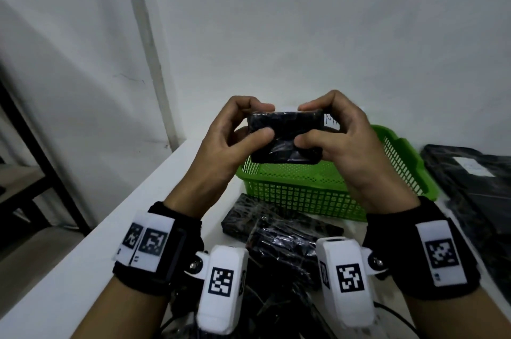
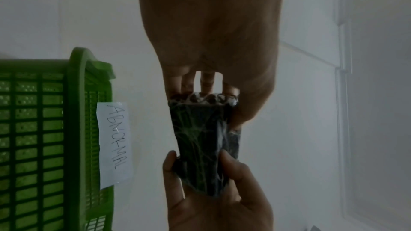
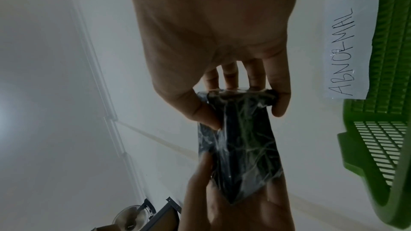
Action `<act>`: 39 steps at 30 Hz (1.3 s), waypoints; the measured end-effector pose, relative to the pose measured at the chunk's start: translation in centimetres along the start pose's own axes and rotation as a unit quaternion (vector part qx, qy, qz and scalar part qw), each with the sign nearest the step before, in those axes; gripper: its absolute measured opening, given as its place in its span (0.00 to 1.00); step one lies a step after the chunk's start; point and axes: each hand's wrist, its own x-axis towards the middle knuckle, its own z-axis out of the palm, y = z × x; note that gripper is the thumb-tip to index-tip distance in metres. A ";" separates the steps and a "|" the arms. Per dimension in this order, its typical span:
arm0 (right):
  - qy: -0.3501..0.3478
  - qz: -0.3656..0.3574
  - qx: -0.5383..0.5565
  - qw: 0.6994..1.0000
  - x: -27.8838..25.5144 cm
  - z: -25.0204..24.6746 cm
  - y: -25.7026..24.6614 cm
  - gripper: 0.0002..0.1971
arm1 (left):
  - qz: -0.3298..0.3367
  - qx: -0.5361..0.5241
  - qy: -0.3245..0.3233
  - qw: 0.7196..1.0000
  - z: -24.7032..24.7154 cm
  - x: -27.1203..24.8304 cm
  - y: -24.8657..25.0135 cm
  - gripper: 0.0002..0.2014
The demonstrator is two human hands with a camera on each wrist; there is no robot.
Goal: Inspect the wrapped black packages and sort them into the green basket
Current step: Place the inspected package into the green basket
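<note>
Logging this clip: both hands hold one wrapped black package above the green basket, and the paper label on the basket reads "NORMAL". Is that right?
Not quite. The label reads "ABNORMAL", as the right wrist view shows plainly. The rest stands: the left hand and right hand both grip the wrapped black package above the green basket.

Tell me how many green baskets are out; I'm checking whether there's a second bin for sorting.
1. The green basket sits on the white table, beyond the pile of wrapped packages, with an "ABNORMAL" label. Another could be out of frame.

Black package (image 1: pixel 286 136), green mesh basket (image 1: pixel 304 194), white label (image 2: pixel 114 144)
</note>
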 end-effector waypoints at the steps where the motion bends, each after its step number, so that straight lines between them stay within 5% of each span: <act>1: 0.008 0.005 0.010 1.000 0.1 0.0 0.0 0.17 | -0.016 -0.023 -0.007 1.000 -0.2 0.1 0.1 0.17; 7: 0.002 0.030 -0.098 0.995 -0.2 -0.4 0.3 0.29 | 0.030 0.063 0.099 0.993 -0.6 0.3 0.0 0.21; 11: -0.055 0.085 -0.044 0.994 0.0 0.1 0.6 0.44 | 0.047 0.085 0.087 0.991 -0.1 0.0 0.5 0.20; 14: 0.001 0.063 -0.026 0.998 0.1 0.7 1.0 0.36 | 0.052 0.062 0.044 0.996 0.4 -0.2 1.1 0.15; 17: 0.026 0.049 0.018 0.998 0.0 0.5 0.8 0.35 | 0.026 0.062 0.039 0.997 0.3 0.0 1.0 0.22; 20: -0.013 0.068 0.074 0.995 0.0 0.2 0.3 0.38 | -0.017 0.090 0.025 0.995 0.0 0.2 0.5 0.26; 23: -0.052 0.081 0.130 0.987 0.1 0.1 0.2 0.30 | -0.025 0.077 0.024 0.996 0.0 0.0 0.2 0.23; 27: -0.031 0.062 0.084 0.994 0.2 -0.9 0.1 0.33 | 0.014 0.124 0.081 0.989 -0.8 0.1 0.2 0.21; 32: -0.010 0.053 -0.043 0.998 -0.2 -0.4 0.8 0.35 | 0.041 0.222 0.070 0.972 -0.2 -0.2 0.2 0.24; 36: 0.083 0.052 0.024 0.995 0.5 -0.3 0.9 0.21 | 0.046 0.167 0.031 0.984 0.1 -0.3 1.2 0.26; 39: 0.064 0.080 0.101 0.990 0.8 -0.7 0.6 0.22 | 0.017 0.148 0.001 0.989 -0.2 -0.3 1.2 0.25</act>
